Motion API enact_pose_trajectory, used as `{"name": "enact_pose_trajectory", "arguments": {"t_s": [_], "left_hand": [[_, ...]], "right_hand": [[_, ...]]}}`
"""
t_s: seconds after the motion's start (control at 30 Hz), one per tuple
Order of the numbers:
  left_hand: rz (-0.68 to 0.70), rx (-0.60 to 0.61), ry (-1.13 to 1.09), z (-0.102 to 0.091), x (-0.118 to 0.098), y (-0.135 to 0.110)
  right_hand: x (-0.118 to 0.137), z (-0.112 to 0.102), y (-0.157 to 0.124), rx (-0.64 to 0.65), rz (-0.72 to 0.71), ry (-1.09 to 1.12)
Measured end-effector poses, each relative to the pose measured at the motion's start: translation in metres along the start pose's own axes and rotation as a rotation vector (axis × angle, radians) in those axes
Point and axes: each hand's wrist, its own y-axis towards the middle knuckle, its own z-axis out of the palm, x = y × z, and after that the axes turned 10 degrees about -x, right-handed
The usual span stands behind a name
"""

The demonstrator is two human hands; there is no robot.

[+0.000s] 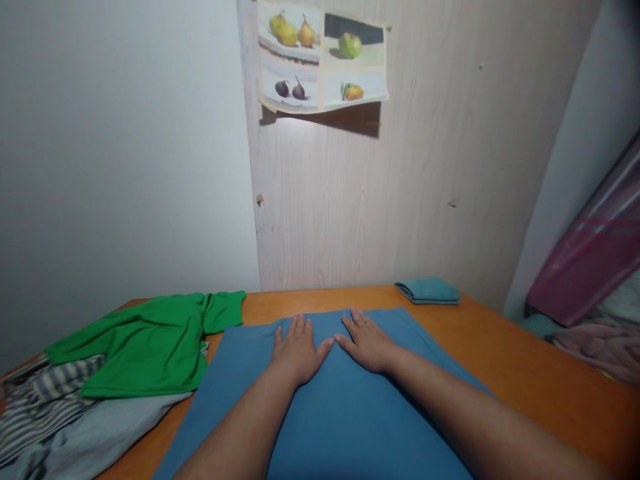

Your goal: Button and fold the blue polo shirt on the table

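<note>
A blue cloth (340,427) lies spread out on the orange-brown table, its far edge a little short of the table's back. My left hand (299,350) rests flat on it near that far edge, fingers stretched forward and thumb out to the right. Beside it, my right hand (367,342) lies palm down on the same cloth with its fingers apart. The two thumb tips almost meet. Both forearms cover part of the cloth, and its near end runs out of view at the bottom.
To the left, a green T-shirt (155,343) lies over striped cloth (45,407) and a light grey garment (115,427). A folded teal cloth (429,291) sits at the table's (540,400) back right. Pink bundles (585,247) stand beyond the right edge. Fruit pictures (323,57) hang on the wall.
</note>
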Motion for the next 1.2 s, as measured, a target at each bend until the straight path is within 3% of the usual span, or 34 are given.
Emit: {"name": "enact_pose_trajectory", "arguments": {"t_s": [0.43, 0.8, 1.2], "left_hand": [[-0.023, -0.017, -0.026, 0.0051, 0.0057, 0.0047], [-0.02, 0.008, -0.015, 0.0055, 0.0075, 0.0068], [-0.027, -0.012, -0.003, 0.0052, 0.0079, 0.0066]], "right_hand": [[-0.0016, 0.0024, 0.0019, -0.042, 0.064, -0.003], [-0.0007, -0.0056, 0.0005, 0.036, 0.091, -0.023], [-0.0046, -0.0041, -0.0008, -0.007, 0.103, 0.002]]}}
